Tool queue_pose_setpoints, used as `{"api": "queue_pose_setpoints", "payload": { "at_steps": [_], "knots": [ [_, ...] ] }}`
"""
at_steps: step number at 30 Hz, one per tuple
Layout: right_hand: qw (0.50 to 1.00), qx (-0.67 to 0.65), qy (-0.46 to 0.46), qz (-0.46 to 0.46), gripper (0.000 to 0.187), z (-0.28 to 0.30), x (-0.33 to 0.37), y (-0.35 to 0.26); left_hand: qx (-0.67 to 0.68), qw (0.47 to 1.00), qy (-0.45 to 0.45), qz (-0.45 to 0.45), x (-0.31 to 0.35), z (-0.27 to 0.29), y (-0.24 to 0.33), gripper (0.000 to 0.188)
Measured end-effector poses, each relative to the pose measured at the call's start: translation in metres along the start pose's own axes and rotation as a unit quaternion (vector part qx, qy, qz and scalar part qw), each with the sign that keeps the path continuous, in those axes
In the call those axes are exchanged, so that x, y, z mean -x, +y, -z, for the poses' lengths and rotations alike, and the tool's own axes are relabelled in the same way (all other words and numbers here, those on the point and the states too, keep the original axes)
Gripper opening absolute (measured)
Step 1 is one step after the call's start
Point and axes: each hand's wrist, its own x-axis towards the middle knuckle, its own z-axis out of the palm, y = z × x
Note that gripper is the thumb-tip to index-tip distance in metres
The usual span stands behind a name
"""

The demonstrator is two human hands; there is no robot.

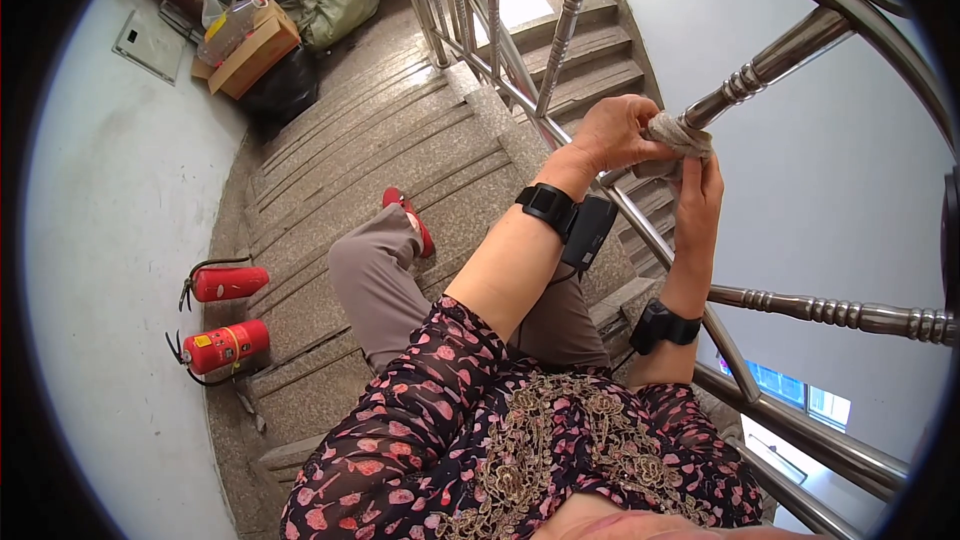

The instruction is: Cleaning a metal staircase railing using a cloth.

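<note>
A greyish, crumpled cloth [684, 136] is wrapped around the lower part of a shiny metal baluster [745, 83] on the stair railing. My left hand [622, 132] grips the cloth from the left, its fingers curled into the fabric. From below, my right hand [698, 202] presses around the same cloth with bent fingers. Folds of cloth partly hide the fingertips of both hands. Black straps circle both forearms, and a black box-shaped device [590, 233] hangs by the left one.
Two red fire extinguishers [230, 283] stand by the left wall. Stone steps [350, 155] run under my feet. At the upper left, an open cardboard box [262, 52] holds plastic bottles beside a pale sack [335, 8]. Metal railing [840, 450] bounds the right side.
</note>
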Motion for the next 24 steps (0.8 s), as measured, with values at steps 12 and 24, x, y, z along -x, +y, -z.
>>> {"api": "queue_pose_setpoints", "payload": {
  "at_steps": [12,24],
  "knots": [
    [0.999,-0.027,0.030,-0.008,0.038,0.002,-0.001,0.021,0.091,0.995,-0.029,-0.008,-0.001,-0.001,-0.003,0.035],
    [0.995,0.068,0.026,0.065,0.041,0.006,0.001,-0.034,0.142,0.981,0.091,-0.101,-0.002,-0.007,0.017,0.029]
  ]
}}
